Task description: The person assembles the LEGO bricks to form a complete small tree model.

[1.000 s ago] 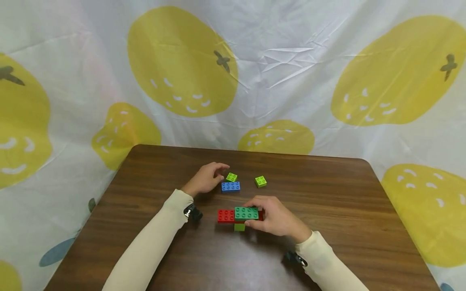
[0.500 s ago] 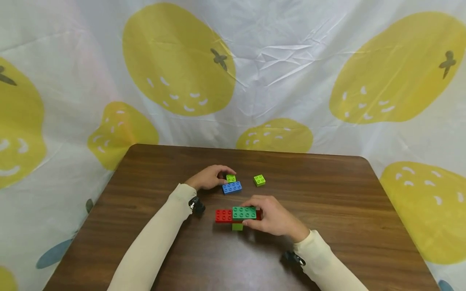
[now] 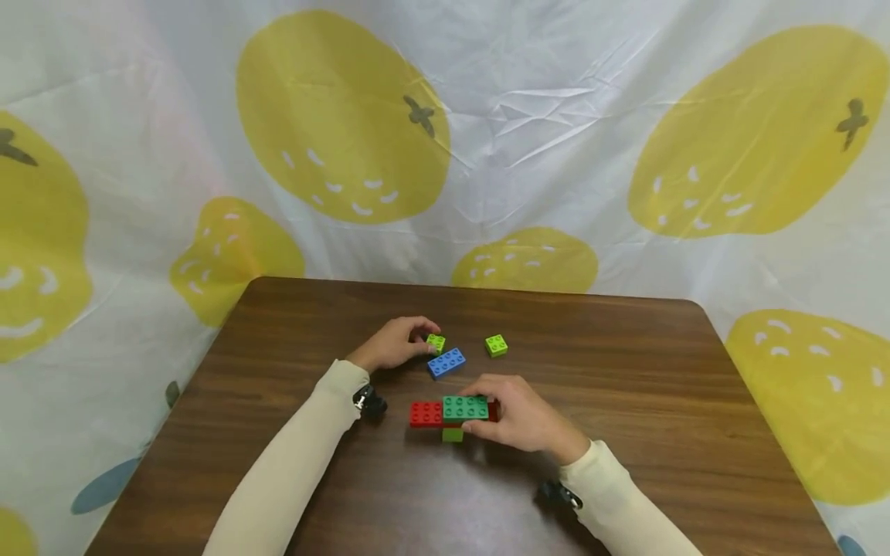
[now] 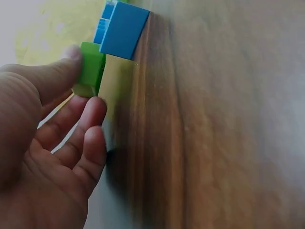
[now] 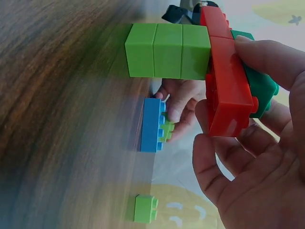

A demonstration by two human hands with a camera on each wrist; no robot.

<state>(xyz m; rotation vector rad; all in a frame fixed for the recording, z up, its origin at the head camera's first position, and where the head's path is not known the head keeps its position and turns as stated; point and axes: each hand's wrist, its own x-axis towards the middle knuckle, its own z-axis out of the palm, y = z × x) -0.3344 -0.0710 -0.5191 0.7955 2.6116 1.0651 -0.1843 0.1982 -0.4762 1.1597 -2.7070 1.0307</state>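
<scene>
My left hand (image 3: 392, 344) pinches a small lime-green toy building brick (image 4: 93, 71) between thumb and fingers, low over the table. Close beside that brick lies a longer blue brick (image 3: 446, 362), studs up and turned at an angle. My right hand (image 3: 527, 415) grips a built piece by its right end. This piece has a column of three lime-green bricks (image 5: 167, 51), red bricks (image 5: 230, 81) across its top and a dark green brick (image 3: 465, 408) on the red ones. The right fingers partly cover the red end.
A second loose lime-green brick (image 3: 496, 345) lies behind the built piece, to the right of the blue brick. The brown wooden table (image 3: 626, 371) reaches back to a white curtain (image 3: 528, 154) printed with yellow fruit.
My left hand has closed on the small lime-green brick and shifted it slightly left. The blue brick has turned askew and slid a little nearer. My right hand stays on the built piece.
</scene>
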